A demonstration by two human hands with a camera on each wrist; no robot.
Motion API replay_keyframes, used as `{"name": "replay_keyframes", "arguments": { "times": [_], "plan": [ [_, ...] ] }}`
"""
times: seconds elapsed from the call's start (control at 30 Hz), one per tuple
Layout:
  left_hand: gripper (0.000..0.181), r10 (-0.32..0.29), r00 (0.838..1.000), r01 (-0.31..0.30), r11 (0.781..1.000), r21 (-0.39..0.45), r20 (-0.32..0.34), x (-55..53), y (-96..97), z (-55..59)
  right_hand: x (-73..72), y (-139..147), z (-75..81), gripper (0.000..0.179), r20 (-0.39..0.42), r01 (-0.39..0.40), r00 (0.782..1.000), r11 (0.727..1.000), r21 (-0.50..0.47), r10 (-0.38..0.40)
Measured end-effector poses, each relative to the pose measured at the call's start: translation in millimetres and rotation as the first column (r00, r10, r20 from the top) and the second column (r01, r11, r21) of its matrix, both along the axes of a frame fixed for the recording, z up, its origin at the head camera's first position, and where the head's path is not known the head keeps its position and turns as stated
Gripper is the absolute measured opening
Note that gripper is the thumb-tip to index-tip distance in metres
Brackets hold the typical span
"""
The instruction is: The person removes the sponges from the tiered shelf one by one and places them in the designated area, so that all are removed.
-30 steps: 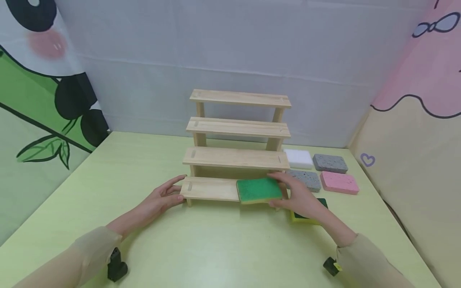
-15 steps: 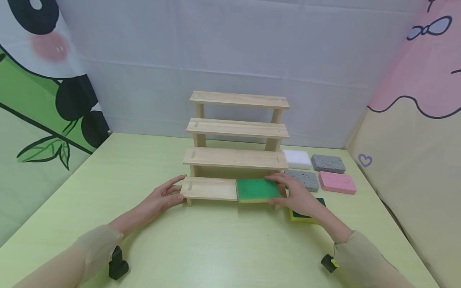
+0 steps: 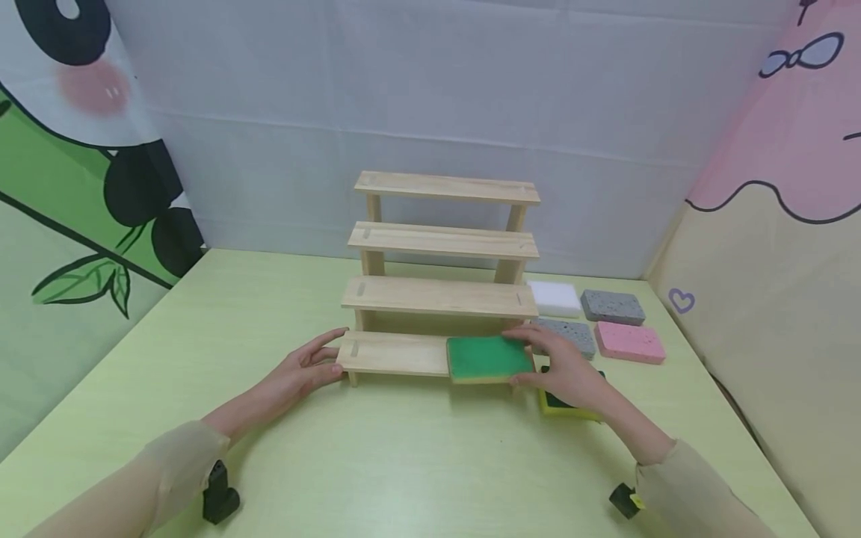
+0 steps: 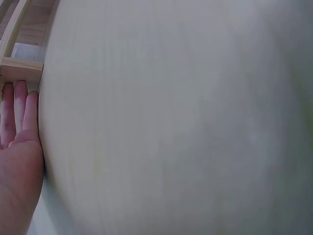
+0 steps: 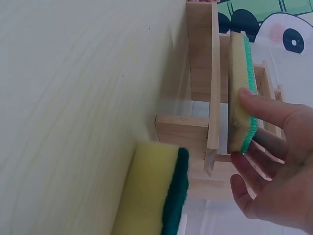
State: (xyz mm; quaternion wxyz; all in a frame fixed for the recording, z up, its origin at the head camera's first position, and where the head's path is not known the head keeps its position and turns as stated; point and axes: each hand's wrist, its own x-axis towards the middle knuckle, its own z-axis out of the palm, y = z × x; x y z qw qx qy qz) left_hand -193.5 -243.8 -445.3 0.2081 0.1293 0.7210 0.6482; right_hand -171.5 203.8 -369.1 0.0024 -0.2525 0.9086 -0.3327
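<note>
A sponge (image 3: 489, 359) with a green top and yellow underside is in my right hand (image 3: 568, 370), between thumb and fingers at its right end. In the right wrist view, a narrow gap shows between the sponge (image 5: 238, 93) and the bottom board of the wooden tiered shelf (image 3: 397, 353). My left hand (image 3: 303, 370) is at the left end of that board, thumb near the front corner and index finger near the back. The left wrist view shows three straight fingers (image 4: 19, 105) reaching to the shelf's end piece (image 4: 22, 70).
Right of the shelf lie a white sponge (image 3: 554, 299), two speckled grey blocks (image 3: 612, 306), a pink block (image 3: 630, 342) and a yellow sponge with a dark green side (image 3: 572, 407). A grey-white cloth backdrop (image 3: 269, 187) hangs behind the shelf.
The green-topped sponge has shifted slightly right and toward me with my right hand over the last half second. My left hand stays at the shelf's left end.
</note>
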Motion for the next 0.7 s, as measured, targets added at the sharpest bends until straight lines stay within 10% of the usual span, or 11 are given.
{"name": "replay_keyframes", "arguments": {
  "times": [0.7],
  "plan": [
    [0.071, -0.005, 1.000, 0.005, 0.999, 0.033, -0.017, -2.0, -0.5, -5.2, 14.5, 51.2, 4.8, 0.064, -0.021, 0.090, 0.996, 0.996, -0.003, -0.090]
  ]
}}
